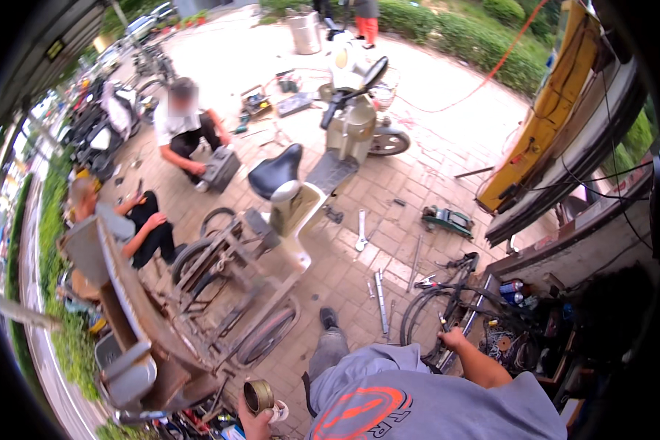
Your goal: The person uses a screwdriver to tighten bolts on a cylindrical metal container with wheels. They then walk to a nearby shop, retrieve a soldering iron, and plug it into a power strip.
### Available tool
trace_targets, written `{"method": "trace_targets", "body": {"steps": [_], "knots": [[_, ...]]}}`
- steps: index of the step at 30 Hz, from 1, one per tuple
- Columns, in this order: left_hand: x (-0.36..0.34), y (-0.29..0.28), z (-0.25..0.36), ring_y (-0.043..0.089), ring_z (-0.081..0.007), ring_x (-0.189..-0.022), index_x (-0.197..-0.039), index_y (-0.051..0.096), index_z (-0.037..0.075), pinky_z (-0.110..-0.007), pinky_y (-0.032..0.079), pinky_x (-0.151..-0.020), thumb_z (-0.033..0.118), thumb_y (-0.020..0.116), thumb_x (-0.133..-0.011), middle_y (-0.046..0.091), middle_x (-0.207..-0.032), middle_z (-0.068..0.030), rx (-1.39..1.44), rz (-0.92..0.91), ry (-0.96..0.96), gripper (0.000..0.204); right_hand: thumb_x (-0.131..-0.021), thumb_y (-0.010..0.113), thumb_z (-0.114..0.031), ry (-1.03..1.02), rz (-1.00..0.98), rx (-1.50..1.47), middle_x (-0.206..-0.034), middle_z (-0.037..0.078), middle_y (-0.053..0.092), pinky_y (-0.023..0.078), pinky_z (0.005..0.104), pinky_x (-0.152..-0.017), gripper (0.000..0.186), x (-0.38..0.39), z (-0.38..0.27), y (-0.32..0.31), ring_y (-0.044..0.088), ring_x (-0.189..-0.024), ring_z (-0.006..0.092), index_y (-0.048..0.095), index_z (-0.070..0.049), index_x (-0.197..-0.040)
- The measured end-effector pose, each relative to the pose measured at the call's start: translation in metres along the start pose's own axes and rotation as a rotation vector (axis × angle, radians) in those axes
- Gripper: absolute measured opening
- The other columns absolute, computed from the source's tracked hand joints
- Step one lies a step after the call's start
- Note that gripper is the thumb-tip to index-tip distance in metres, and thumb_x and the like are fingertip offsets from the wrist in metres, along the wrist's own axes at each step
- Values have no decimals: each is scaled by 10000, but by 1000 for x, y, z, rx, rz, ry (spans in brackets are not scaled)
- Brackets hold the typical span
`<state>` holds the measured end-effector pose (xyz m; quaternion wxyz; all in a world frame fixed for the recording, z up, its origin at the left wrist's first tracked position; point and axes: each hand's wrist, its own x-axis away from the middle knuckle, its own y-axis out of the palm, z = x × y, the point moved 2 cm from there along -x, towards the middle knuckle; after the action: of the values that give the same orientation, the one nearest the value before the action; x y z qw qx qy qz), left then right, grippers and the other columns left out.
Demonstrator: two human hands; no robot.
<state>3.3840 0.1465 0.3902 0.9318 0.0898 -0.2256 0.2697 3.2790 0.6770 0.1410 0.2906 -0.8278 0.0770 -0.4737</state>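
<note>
At the lower edge, my left hand (pixel 255 421) is closed around a short, hollow brass-coloured cylinder (pixel 259 396), its open end facing up. A small white round thing (pixel 279 411) sits right beside the cylinder; whether I hold it too is unclear. My right hand (pixel 455 339), on the right, is closed on a slim tool (pixel 442 320) with a yellowish part; its exact kind is too small to tell. That hand is over black hoses or cables (pixel 420 317), next to a tray of small parts (pixel 502 341).
A cream scooter-fronted three-wheeler (pixel 293 227) with a rusty cargo box (pixel 136 308) stands ahead. A wrench (pixel 361 231), a long metal bar (pixel 382 302) and a green machine (pixel 448 221) lie on the paving. One person (pixel 187 128) crouches with a grey box; another (pixel 114 220) sits left.
</note>
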Motion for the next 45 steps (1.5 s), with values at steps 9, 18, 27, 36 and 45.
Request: {"method": "trace_targets", "body": {"steps": [9,18,27,36,45], "knots": [[-203,182,45,520,-199,-1083,-1238,445,11,-333,399,-947,70,800,-530,542,-1145,-97,-326,-540,90,794,-725,725,-285,234,45,43,-640,108,597,453,365,-560,370,-8,20,-23,571,-587,196,614,67,-749],[-297,494,95,508,-166,-1091,-1244,445,26,-301,379,-971,126,847,-557,537,-1147,-74,-612,-1287,243,802,-812,658,-215,236,400,-580,-585,35,535,395,342,-500,276,-79,-40,-38,499,-526,145,567,-9,-652],[-332,743,84,503,-193,-1130,-1272,407,11,-327,374,-989,164,828,-620,534,-1188,-108,-500,-1307,113,791,-797,662,-173,309,305,-696,-562,50,527,364,329,-457,228,-205,-154,-189,482,-486,156,573,-11,-663],[-413,944,122,501,-184,-1123,-1268,410,12,-308,378,-975,167,820,-647,536,-1171,-100,-408,-1207,114,760,-768,661,-314,-245,173,-182,-646,174,604,463,411,-636,335,-426,-433,-399,614,-640,296,623,17,-749],[-581,1162,144,504,-176,-1124,-1285,415,3,-320,385,-975,243,824,-658,530,-1197,-110,-342,-1135,83,785,-782,663,-277,-722,21,114,-609,139,536,441,379,-627,298,-616,-738,-524,499,-585,236,593,13,-776]]}}
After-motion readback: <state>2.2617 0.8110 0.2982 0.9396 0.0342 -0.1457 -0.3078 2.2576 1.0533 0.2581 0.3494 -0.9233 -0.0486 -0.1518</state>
